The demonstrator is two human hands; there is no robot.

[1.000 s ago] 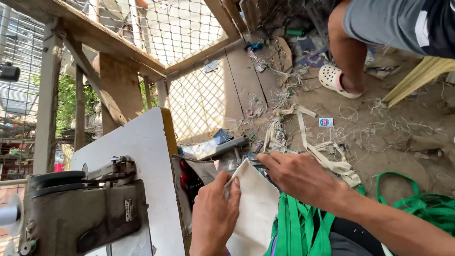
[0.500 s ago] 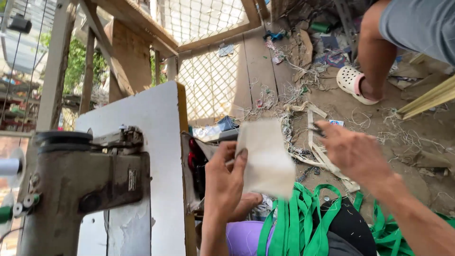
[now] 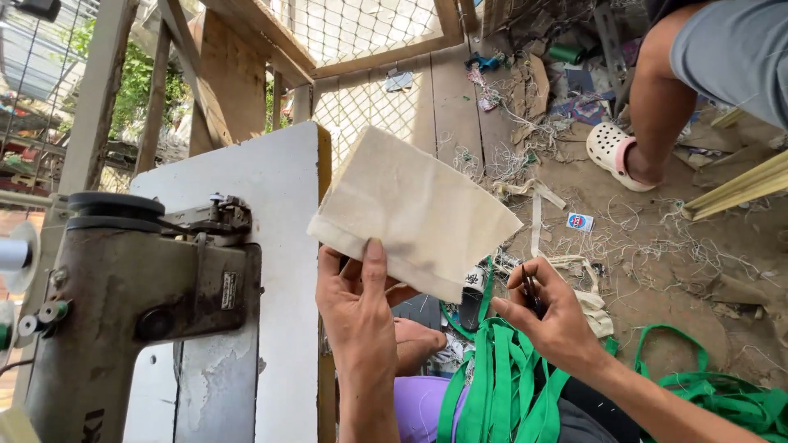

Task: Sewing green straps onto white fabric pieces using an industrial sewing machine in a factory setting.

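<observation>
My left hand [image 3: 359, 308] holds up a folded piece of cream cloth [image 3: 414, 212] by its lower left edge, thumb on top. The cloth hangs in the air just right of the white table [image 3: 271, 246]. My right hand [image 3: 552, 313] is below and to the right of the cloth, apart from it, with its fingers closed on a small dark tool, perhaps thread snips [image 3: 528, 291]. Green straps [image 3: 501, 385] lie across my lap under the right hand.
An old grey-brown sewing machine [image 3: 139, 295] stands on the white table at left. Another person's leg with a white and pink clog [image 3: 611, 152] stands on the littered dirt floor at top right. Wooden posts and wire mesh [image 3: 361, 33] close the far side.
My left hand has lifted the cloth higher and turned it flatter toward me. My right hand let go of the cloth and dropped toward the green straps, now holding the small tool.
</observation>
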